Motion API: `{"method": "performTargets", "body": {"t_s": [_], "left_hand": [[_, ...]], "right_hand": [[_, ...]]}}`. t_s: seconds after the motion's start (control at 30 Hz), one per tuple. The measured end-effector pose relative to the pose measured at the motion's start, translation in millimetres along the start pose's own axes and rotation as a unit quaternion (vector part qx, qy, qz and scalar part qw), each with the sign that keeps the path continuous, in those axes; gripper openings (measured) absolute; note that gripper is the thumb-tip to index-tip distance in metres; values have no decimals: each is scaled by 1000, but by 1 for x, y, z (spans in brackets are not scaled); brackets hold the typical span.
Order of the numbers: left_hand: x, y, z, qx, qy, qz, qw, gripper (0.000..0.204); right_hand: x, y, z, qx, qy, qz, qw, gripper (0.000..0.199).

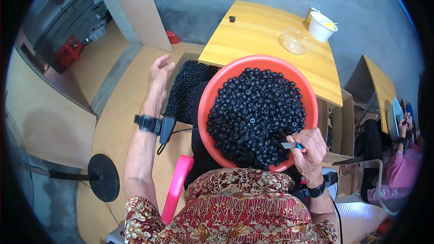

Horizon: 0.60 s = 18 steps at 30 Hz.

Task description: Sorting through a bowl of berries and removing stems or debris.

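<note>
In the red basin [209, 104] on the person's lap, black round parts [255, 115] are lying heaped while the right hand [309, 151] is gripping what looks like a small blade [289, 145], and the left hand [160, 72] is hanging open and empty beside a box of more parts [187, 90].

A red plastic basin [212, 95] rests on the person's lap, heaped with small black round parts [255, 115]. The right hand [309, 151] lies at the basin's near right rim, closed around a small blade-like tool [289, 145] with a blue handle; its exact kind cannot be told. The left hand [159, 74] is raised, fingers spread, holding nothing, above a cardboard box [187, 90] filled with the same black parts. Beyond stands a wooden table [253, 36] bearing a clear bowl [296, 41] and a white cup [322, 26].
</note>
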<state>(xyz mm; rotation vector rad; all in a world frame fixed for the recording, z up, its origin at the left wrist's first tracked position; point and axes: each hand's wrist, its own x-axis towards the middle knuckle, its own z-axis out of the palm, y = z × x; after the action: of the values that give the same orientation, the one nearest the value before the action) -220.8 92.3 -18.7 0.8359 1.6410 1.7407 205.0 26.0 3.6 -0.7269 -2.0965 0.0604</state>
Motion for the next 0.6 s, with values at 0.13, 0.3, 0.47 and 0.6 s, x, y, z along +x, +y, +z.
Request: {"method": "performTargets", "body": {"t_s": [0.13,0.3,0.47,0.6], "left_hand": [[-42,4,31,142,-36,176,973,33],[-106,19,97,247,-292,322,866,21],[-95,-18,118,312,-279,372,829,17],[-90,-18,128,338,-263,376,822,15]], "right_hand": [[0,6,1,-6,25,29,999,23],[-1,14,0,0,44,73,996,19],[-3,16,-6,3,58,92,994,19],[-3,19,-7,21,50,110,992,18]]}}
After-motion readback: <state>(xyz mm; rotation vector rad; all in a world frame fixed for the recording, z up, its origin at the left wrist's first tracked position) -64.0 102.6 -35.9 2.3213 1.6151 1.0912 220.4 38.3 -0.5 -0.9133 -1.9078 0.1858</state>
